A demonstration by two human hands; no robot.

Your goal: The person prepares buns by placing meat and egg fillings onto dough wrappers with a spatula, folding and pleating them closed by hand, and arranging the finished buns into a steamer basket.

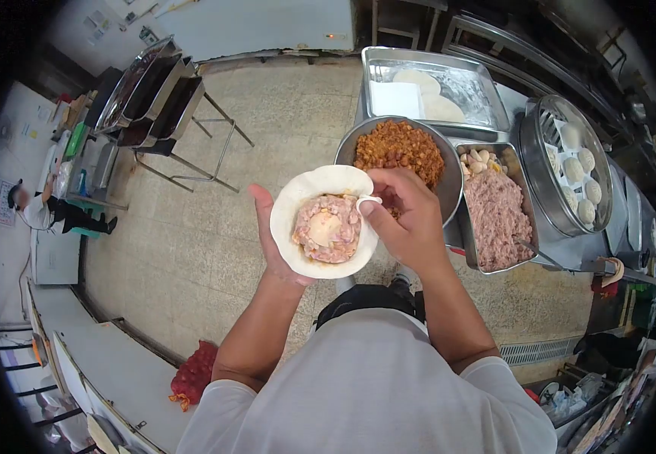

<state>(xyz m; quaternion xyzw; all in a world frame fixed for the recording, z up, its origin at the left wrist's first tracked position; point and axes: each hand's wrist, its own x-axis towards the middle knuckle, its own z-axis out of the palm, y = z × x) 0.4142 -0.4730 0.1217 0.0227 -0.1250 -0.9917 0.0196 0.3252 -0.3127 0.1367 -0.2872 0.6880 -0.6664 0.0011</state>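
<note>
A round white dough wrapper [283, 219] lies across my left hand [273, 259], which supports it from beneath with the thumb out at its left side. Pink chopped meat filling [341, 214] sits in the wrapper's middle, with a pale round piece on top and some brown bits around it. My right hand [407, 216] pinches the wrapper's right edge between thumb and fingers, where a small fold stands up. Just behind that hand is a metal bowl [455, 193] of brown, crumbly filling [400, 151].
A deep tray of minced meat [498, 216] with pale pieces stands right of the bowl. Beyond it, a round steamer [541, 170] holds several white buns [573, 169]. A floured metal tray [479, 87] carries flat dough rounds [443, 108]. Another person [44, 208] stands far left.
</note>
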